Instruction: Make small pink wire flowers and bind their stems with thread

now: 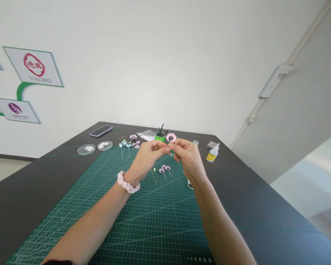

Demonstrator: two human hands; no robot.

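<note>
Both hands meet above the green cutting mat, fingertips pinched together just below a pink artificial flower. My left hand is closed at the flower's lower end, a scrunchie around its wrist. My right hand is closed too, thumb and forefinger pinching right under the petals. The flower's stem is mostly hidden by the fingers. Beneath the hands, several small pink flowers on thin wire stems lie on the mat, beside a stem with a pale green leaf.
The cutting mat covers the table's middle. Scissors lie by my right wrist; a glue bottle stands farther right. Behind are a green tool cup, a plastic bag, blue flowers, two shallow dishes and a phone.
</note>
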